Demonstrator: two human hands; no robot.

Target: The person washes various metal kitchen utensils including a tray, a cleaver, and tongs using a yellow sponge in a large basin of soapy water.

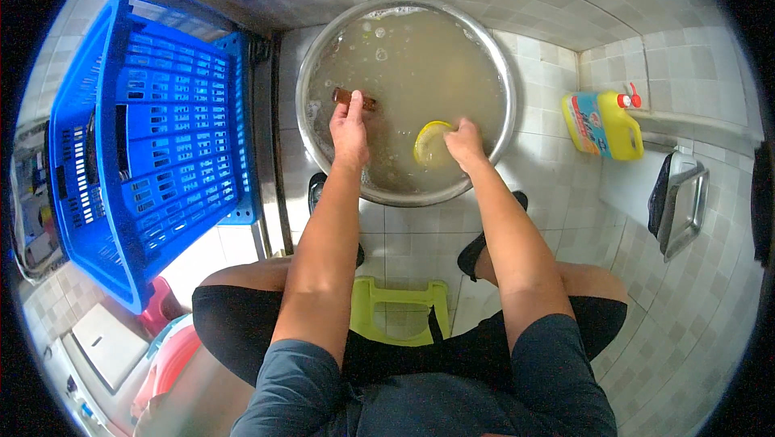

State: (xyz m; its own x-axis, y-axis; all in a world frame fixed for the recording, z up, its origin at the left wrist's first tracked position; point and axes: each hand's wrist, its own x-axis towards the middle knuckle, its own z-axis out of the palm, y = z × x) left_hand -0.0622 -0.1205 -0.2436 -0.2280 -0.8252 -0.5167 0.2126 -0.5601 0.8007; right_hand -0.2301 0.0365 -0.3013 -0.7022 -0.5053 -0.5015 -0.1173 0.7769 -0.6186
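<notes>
A wide round metal basin (508,82) stands on the floor in front of me, filled with murky, greyish-brown water (428,58) with a few bubbles. Over its left side, my left hand (349,134) is closed on a short reddish-brown cylindrical piece (342,96), whose kind I cannot make out. At the right, my right hand (466,143) grips a round thing with a yellow rim (423,137), partly under the water. The murk hides its lower part.
A large blue plastic crate (173,122) stands on its side at the left. On the right are a yellow jug with a red cap (601,125) and a metal tray (684,207) by the wall. A green stool (367,308) is beneath me.
</notes>
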